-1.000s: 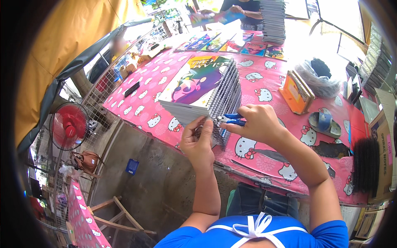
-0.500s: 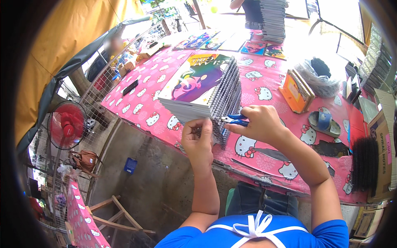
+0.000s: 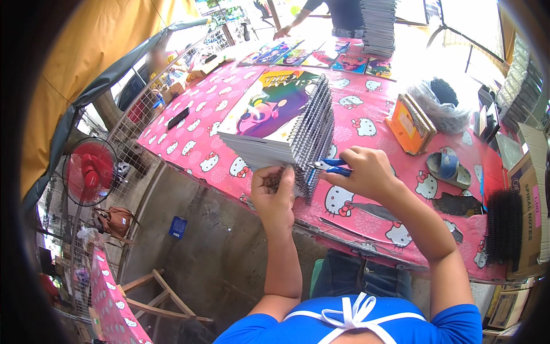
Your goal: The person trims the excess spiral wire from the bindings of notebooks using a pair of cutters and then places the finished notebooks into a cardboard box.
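A tall stack of spiral notebooks (image 3: 260, 112) stands at the table's near edge, a colourful cartoon cover on top and the dark coils along its right side. My right hand (image 3: 366, 171) is closed round the blue handles of small pliers (image 3: 331, 166), whose jaws are at the coils near the stack's front corner. My left hand (image 3: 274, 192) is at that same corner, thumb up against the page edges and fingers curled in. Small dark wiry bits show inside its curl, too fine to make out.
The pink patterned table (image 3: 220, 163) also bears a black phone-like object (image 3: 178, 118), an orange-covered block (image 3: 409, 129), a blue slipper (image 3: 448, 169), a plastic bag (image 3: 452, 114) and black coils (image 3: 504, 229) beside a carton (image 3: 530, 212). Another person (image 3: 346, 14) stands across, by a tall notebook stack (image 3: 378, 28).
The pliers and my right hand have shifted slightly right, the jaws still by the coils. My left hand stays at the corner. Across the table, the other person's arm now reaches toward the laid-out covers.
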A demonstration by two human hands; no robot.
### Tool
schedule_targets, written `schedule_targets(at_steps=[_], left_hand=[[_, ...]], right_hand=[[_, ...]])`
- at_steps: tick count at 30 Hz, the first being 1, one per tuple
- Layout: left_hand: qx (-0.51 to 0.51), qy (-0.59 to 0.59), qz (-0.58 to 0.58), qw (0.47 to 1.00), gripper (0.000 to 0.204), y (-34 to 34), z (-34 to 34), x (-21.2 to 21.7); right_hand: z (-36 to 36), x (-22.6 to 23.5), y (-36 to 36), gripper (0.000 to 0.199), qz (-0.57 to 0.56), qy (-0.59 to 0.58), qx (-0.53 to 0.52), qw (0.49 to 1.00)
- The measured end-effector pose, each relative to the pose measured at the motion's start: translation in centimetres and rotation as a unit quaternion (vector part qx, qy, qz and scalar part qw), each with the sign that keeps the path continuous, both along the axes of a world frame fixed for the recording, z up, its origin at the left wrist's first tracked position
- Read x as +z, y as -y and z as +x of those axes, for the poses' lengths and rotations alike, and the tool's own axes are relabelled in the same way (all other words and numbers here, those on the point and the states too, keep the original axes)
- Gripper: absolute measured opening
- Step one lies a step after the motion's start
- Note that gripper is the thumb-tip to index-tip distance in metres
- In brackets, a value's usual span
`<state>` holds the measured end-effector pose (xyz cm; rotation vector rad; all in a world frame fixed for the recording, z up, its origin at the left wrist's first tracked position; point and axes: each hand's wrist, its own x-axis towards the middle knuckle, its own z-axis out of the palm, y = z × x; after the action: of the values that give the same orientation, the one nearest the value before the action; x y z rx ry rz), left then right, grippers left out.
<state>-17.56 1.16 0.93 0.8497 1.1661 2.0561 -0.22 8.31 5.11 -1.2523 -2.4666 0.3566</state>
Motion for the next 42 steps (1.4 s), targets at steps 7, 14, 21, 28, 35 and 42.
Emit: schedule_targets(at_steps=[7, 14, 21, 28, 35, 42], left_hand=[[-0.003, -0.002, 0.0, 1.0, 0.027, -0.5, 0.5, -0.4], [-0.001, 0.025, -0.004, 1.0, 0.033, -0.1, -0.7, -0.7], [0.017, -0.047, -0.007, 0.999, 0.03, -0.6, 0.3, -1.6], [-0.001, 0.031, -0.03, 0.999, 0.032, 0.0, -0.4, -1.4], [0.008, -0.068, -0.059, 0.996, 0.035, -0.3, -0.1, -1.8], [-0.026, 0.034, -0.079, 0.996, 0.038, 0.3, -0.6, -1.8]], right_hand=[[-0.9, -2.4, -1.1, 0.054, 0.255, -0.124, 0.068, 0.957], [0.4, -3.1, -0.2, 0.054, 0.149, -0.097, 0.035, 0.983], [-1.0, -4.0, -0.9, 0.054, 0.168, -0.117, 0.051, 0.978], [0.4, -4.3, -0.4, 0.055, 0.212, -0.129, 0.03, 0.968], [-0.8, -4.5, -1.0, 0.056, 0.098, -0.06, 0.041, 0.993], [-0.1, -5.3, -1.2, 0.057, 0.325, -0.174, 0.061, 0.928]])
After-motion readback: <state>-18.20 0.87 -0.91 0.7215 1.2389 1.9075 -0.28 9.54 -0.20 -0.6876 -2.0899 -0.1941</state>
